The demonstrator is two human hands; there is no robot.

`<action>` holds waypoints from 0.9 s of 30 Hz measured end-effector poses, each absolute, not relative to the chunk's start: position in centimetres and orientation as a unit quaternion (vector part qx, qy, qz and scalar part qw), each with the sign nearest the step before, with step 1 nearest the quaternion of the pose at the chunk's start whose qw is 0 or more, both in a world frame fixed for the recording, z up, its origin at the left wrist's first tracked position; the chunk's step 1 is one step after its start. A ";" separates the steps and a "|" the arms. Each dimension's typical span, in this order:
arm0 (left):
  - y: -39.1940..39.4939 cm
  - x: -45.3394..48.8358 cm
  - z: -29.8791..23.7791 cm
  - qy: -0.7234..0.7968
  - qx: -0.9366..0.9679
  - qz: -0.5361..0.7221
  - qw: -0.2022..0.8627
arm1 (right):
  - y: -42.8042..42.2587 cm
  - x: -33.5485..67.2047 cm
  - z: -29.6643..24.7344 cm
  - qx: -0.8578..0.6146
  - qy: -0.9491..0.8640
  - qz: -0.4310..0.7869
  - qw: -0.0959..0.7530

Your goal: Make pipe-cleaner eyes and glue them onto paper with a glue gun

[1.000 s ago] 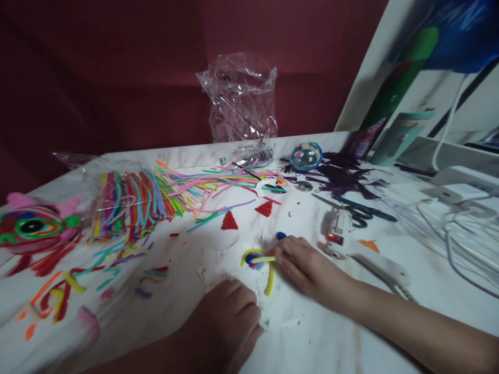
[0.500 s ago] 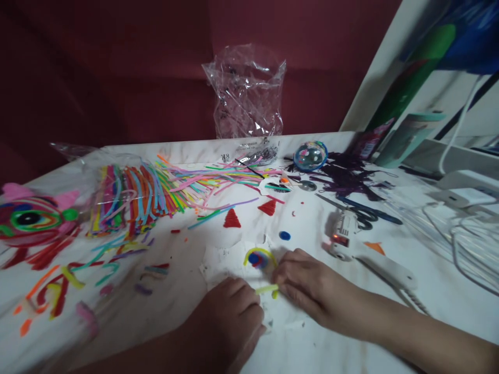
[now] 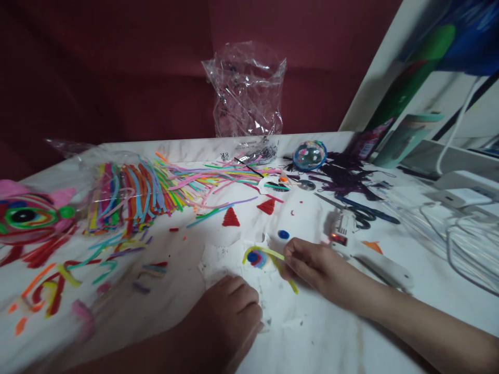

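Observation:
My right hand [image 3: 312, 262] pinches a yellow pipe cleaner [image 3: 271, 253] between thumb and fingers. One part of the strip curves over a small eye-like piece [image 3: 257, 258] of blue, red and pale pipe cleaner, and a loose end pokes out below the hand. Under it all lies a sheet of white paper [image 3: 222, 262]. My left hand [image 3: 234, 311] rests on the lower left of that paper, fingers curled in; whatever they hold is hidden. Beyond the hands are a blue disc [image 3: 283, 235] and two red triangles, one of them the left triangle [image 3: 231, 217].
Pipe cleaners [image 3: 144, 192] spread across the back left, with cut scraps [image 3: 50, 291] nearer. A decorated fish-like craft [image 3: 31, 215] sits far left. On the right are a white glue gun [image 3: 345, 228], scissors [image 3: 362, 215], cables [image 3: 456, 234] and a clear ball [image 3: 310, 156].
My right hand has shifted slightly right and up, drawing the yellow pipe cleaner away from my left hand. The strip now bends around the eye-like piece. My left hand has barely moved.

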State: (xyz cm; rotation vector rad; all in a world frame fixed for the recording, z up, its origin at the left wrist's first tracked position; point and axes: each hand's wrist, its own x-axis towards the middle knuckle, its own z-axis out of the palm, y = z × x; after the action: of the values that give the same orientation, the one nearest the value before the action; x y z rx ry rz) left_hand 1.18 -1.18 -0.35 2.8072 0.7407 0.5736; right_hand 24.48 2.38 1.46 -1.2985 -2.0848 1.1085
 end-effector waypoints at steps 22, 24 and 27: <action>-1.0 1.4 -1.8 0.218 0.953 0.209 -0.005 | 1.5 22.4 -0.5 -0.402 -0.877 0.100 0.243; -1.0 1.3 -2.2 0.211 0.952 0.223 -0.003 | 1.7 23.0 0.0 -0.414 -0.868 0.118 0.247; -0.9 1.1 -2.4 0.212 0.953 0.218 0.007 | 2.4 24.2 0.7 -0.476 -0.820 0.139 0.285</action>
State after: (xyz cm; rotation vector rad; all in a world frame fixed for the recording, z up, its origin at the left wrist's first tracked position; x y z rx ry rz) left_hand 1.08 -0.94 -2.38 2.9808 0.6619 0.6818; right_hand 24.17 2.42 0.69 -1.2721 -2.1938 0.3711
